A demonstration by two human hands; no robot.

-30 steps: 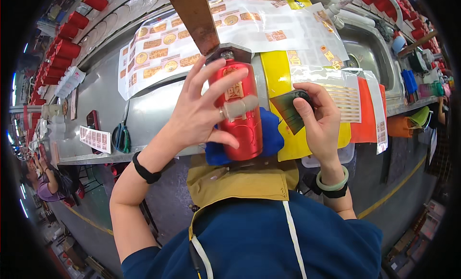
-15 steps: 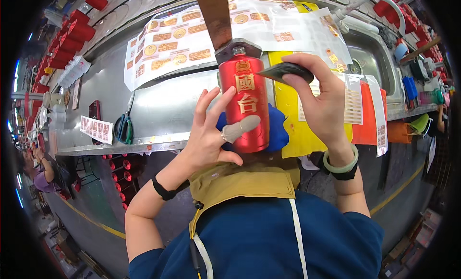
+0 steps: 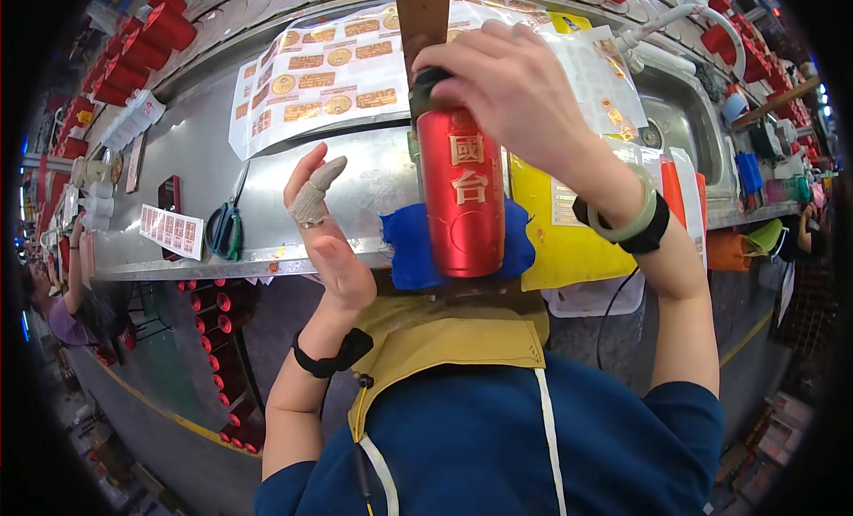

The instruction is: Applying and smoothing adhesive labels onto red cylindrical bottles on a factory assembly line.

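A red bottle (image 3: pixel 464 192) with gold raised characters lies on a blue cloth (image 3: pixel 413 245) at the bench's front edge, its neck pointing away from me. My right hand (image 3: pixel 511 85) is bent over the neck end with its fingers closed round a dark, smooth tool (image 3: pixel 430 77). Part of the tool is behind the fingers, and they hide the neck. To the left of the bottle, my left hand (image 3: pixel 329 236) is raised with fingers apart, touching nothing. A grey finger cot (image 3: pixel 313 196) covers one of its fingers.
Sheets of gold stickers (image 3: pixel 311 85) lie behind the bottle under a wooden bar (image 3: pixel 421 19). Scissors (image 3: pixel 226 227) and a small label sheet (image 3: pixel 171 230) sit left. A yellow sheet (image 3: pixel 569 250) lies right, before a sink (image 3: pixel 689 116). Another person (image 3: pixel 67 307) is at far left.
My right hand has moved up and left with the dark tool, over the bottle's neck. The left hand has come off the bottle and moved left. The bottle has shifted slightly right.
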